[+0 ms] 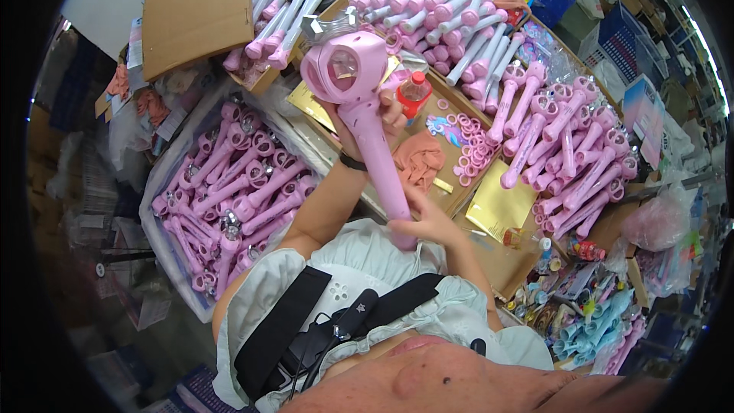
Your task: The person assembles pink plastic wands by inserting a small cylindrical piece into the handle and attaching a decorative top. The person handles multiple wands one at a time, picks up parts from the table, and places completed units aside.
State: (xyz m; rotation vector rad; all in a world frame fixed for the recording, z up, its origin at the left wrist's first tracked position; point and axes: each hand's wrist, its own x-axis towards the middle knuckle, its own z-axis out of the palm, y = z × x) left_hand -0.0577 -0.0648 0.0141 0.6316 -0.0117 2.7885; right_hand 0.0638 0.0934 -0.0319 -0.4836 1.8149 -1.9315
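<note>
A pink toy wand is held up in the air between both hands, its wide head with a clear window on top and its long handle slanting down toward the body; it seems to be raised this way so that the head can be looked at closely. The left hand is closed around the upper part of the handle, just under the head, with the fingers wrapped and partly hidden behind it. The right hand is closed on the lower end of the handle, and the thumb is pressed on its side. Left of the left hand, a grey bin full of similar wands is placed within easy reach. Right of both hands, more wands are piled on the cardboard table, and small pink rings are lying just beside the right hand.
</note>
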